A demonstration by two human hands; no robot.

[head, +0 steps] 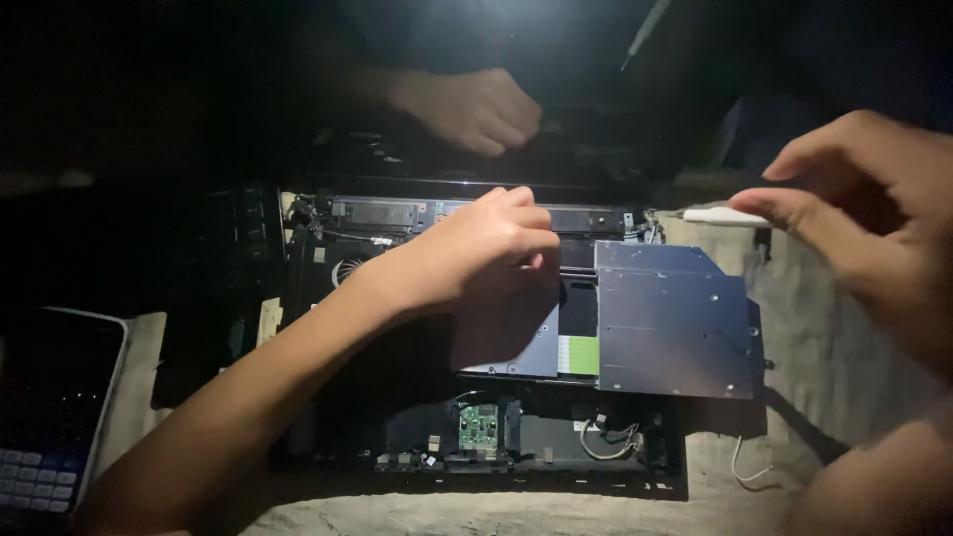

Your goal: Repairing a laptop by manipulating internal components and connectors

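An opened laptop chassis (338,258) lies in front of me with its inner parts bare. My left hand (476,253) rests curled on the parts at its middle, fingers pressed down near the hinge bar (397,210). Just to its right sits a flat grey metal drive (675,323). My right hand (874,218) hovers above the chassis's right edge and pinches a slim white-handled tool (723,215) whose tip points left at the hinge corner. A small green circuit board (478,427) shows near the front edge.
Another person's hand (472,107) rests in a fist beyond the laptop, in the dark. A tablet-like device with a keypad on its screen (50,417) lies at the left. Beige cloth (834,328) covers the surface; a thin white wire (749,469) lies on it.
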